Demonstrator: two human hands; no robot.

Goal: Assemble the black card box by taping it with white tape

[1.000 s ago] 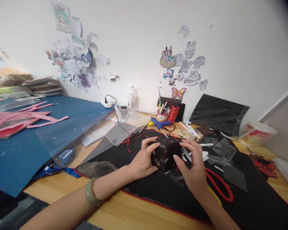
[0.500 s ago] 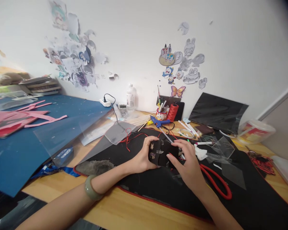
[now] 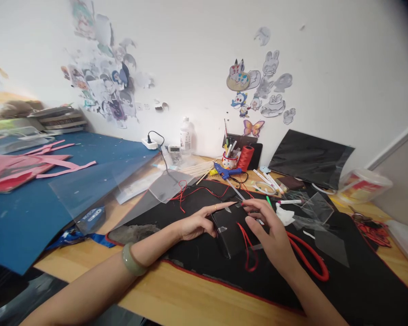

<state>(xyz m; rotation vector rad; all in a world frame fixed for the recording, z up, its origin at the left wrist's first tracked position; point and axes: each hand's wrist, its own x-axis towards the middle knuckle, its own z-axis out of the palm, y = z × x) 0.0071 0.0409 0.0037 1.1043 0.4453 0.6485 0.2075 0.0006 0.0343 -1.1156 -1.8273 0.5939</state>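
Note:
Between my hands is a flat black box (image 3: 228, 231) with bits of clear tape on its surface, tilted above the black mat. From it hangs a thin red cord loop (image 3: 245, 236). My left hand (image 3: 199, 222) grips its left side, the index finger stretched along the far edge and the other fingers bent. My right hand (image 3: 268, 231) has bent fingertips at the far right corner, with the thumb over the right part. The underside of the box is hidden.
A blue glue gun (image 3: 226, 171) lies behind the box, near a red thread spool (image 3: 245, 157) and a pen cup (image 3: 230, 161). To the right are a thick red cord (image 3: 314, 267), white tissue (image 3: 285, 214) and clear plastic sheets (image 3: 331, 246). A blue board (image 3: 122, 151) covers the left.
The black box has been turned, so a different face and the red cord loop now show. My left index finger has straightened along its far edge.

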